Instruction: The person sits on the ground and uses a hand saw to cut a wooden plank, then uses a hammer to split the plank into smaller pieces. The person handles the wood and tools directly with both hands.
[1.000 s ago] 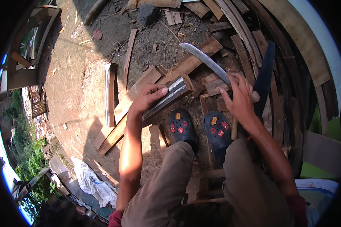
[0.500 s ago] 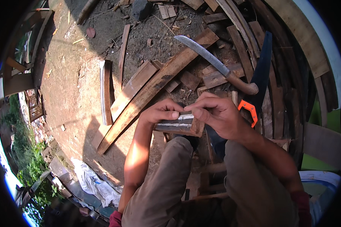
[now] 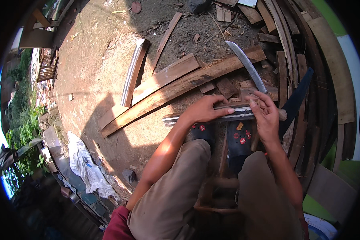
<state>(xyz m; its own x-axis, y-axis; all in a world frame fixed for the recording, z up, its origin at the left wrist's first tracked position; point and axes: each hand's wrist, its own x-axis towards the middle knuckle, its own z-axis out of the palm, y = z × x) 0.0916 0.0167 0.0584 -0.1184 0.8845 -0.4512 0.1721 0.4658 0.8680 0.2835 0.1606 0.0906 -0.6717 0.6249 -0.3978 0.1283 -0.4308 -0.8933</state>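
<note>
Above dark clogs [image 3: 239,150], a left hand [image 3: 206,110] is gripping a white-striped wooden batten [image 3: 240,115] with clamped fingers; the right hand [image 3: 267,118] is resting curled at its end, grip unclear. A slip could be driving knuckles against the machete [image 3: 250,68].

The place was an outdoor woodworking yard, shown by sunlit dirt ground [image 3: 88,72], scattered planks [image 3: 168,98], a saw [image 3: 297,101], a curved blade [image 3: 247,64] and leafy plants [image 3: 26,140].
</note>
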